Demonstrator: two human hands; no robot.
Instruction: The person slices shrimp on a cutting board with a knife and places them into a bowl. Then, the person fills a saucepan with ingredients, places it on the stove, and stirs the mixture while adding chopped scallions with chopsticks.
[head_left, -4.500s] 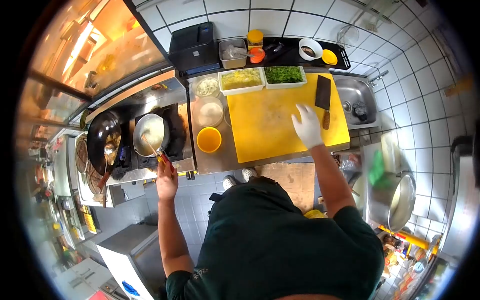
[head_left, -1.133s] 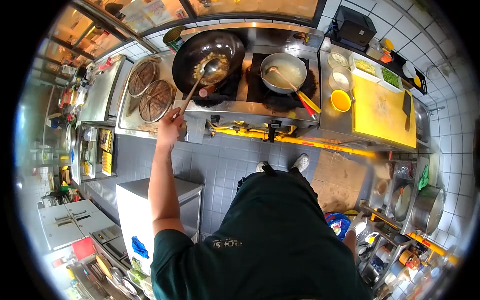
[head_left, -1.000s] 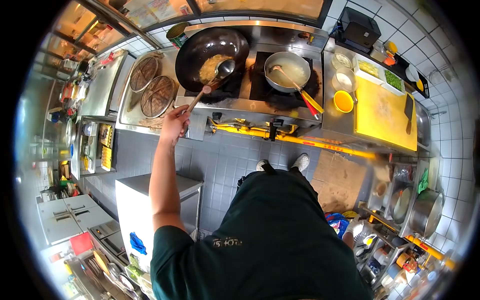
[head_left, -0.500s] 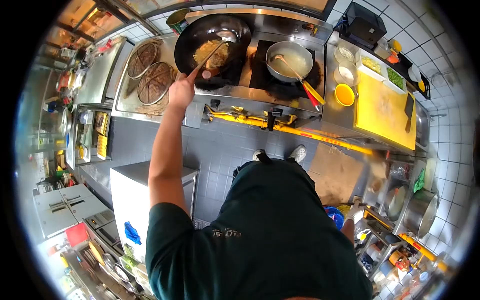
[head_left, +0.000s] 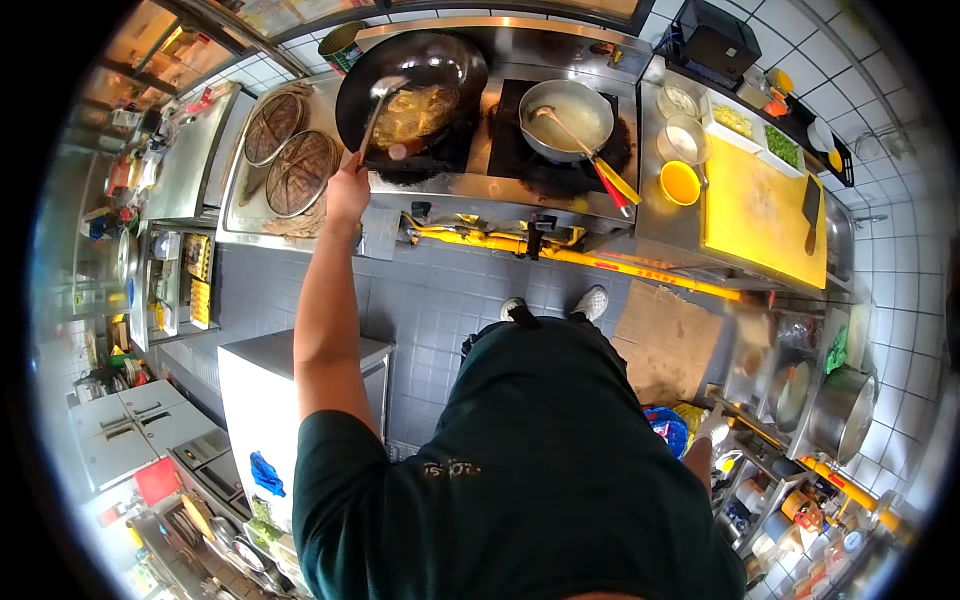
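Observation:
My left hand [head_left: 348, 190] is closed around the long handle of a ladle [head_left: 374, 118], whose bowl lies inside a black wok [head_left: 452, 68] on the stove. Beside the ladle's bowl, a heap of glistening yellow-brown food [head_left: 418, 116] sits in the wok. Far to the right and low, my right hand [head_left: 712, 428] appears pale, as if gloved, near the end of a shelf rail [head_left: 752, 424]. Its fingers are too small and unclear to show whether it grips anything.
A pot [head_left: 603, 128] of pale liquid holds a wooden-handled spoon [head_left: 560, 128] on the second burner. Two round strainers [head_left: 300, 172] lie left of the wok. Right of the stove are an orange cup [head_left: 680, 184], a yellow cutting board [head_left: 755, 215] and a cleaver [head_left: 811, 205].
In the wok, the ladle's bowl has moved left and towards me, and its handle stands steeper. The food looks spread wider. My left hand has shifted slightly left; the whole view moved a little.

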